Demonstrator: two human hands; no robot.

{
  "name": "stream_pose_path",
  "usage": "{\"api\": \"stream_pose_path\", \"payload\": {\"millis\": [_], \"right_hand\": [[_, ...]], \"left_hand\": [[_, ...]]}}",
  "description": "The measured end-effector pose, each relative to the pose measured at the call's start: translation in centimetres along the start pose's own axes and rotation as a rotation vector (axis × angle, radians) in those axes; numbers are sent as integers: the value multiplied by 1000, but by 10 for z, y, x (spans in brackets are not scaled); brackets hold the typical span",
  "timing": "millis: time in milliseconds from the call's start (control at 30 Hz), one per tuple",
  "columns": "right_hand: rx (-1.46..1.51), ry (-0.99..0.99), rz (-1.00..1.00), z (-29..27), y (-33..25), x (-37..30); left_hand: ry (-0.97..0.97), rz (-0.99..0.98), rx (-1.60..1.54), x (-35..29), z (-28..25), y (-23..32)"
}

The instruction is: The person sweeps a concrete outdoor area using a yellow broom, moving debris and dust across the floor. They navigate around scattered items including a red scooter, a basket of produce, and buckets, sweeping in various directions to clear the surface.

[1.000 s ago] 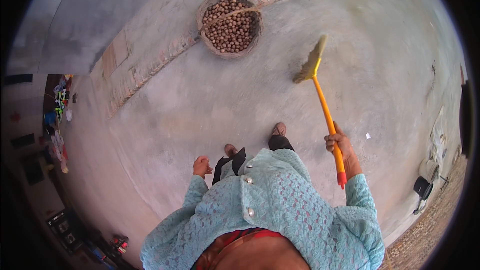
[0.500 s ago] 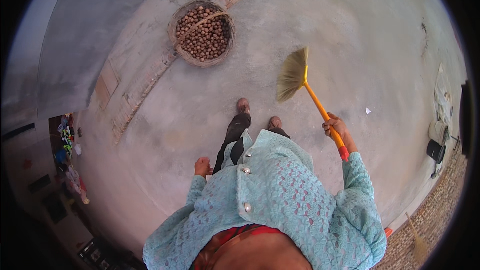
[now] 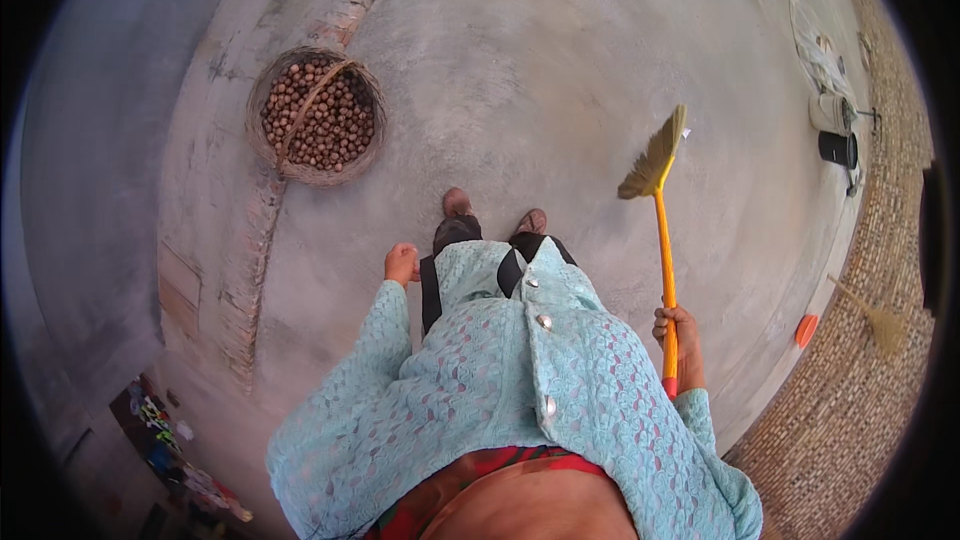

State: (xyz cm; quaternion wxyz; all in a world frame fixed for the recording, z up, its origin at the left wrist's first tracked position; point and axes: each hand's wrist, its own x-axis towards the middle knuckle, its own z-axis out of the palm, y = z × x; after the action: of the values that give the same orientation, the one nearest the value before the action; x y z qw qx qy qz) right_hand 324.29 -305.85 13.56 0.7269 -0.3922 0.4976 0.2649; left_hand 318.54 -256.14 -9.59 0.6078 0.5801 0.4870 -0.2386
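Note:
My right hand (image 3: 684, 333) grips the orange handle of a broom (image 3: 667, 260), near its red end cap. The broom's fan of greenish-brown bristles points away from me and a little left, and looks lifted or just over the grey floor; I cannot tell which. A small white scrap (image 3: 685, 133) shows at the edge of the bristles. Beside my left thigh, my left hand (image 3: 401, 264) hangs with its fingers curled in and nothing visible in them. Ahead to the left stands a round wicker basket (image 3: 372, 152) with an arched handle, full of brown walnut-like nuts (image 3: 325, 118).
A raised, broken brick edge (image 3: 245, 310) runs along the floor at left. At far right are a white bucket (image 3: 830, 114), a black bucket (image 3: 838, 148), an orange-red object (image 3: 806, 330) and another broom (image 3: 885, 328) by the brick surface. Colourful clutter (image 3: 165, 440) lies lower left.
My view has turned right, so the basket sits further left. The broom head has swung right, up to the white scrap, and its handle stands more upright. My right hand stays on the handle.

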Motion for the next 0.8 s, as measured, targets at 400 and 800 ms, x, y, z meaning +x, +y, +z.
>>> {"api": "stream_pose_path", "payload": {"millis": [400,800], "right_hand": [[831,8,284,-92,29,141],[883,-663,48,9,-114,209]], "left_hand": [[46,-21,260,-31,0,51],[64,-8,426,-45,15,55]]}}
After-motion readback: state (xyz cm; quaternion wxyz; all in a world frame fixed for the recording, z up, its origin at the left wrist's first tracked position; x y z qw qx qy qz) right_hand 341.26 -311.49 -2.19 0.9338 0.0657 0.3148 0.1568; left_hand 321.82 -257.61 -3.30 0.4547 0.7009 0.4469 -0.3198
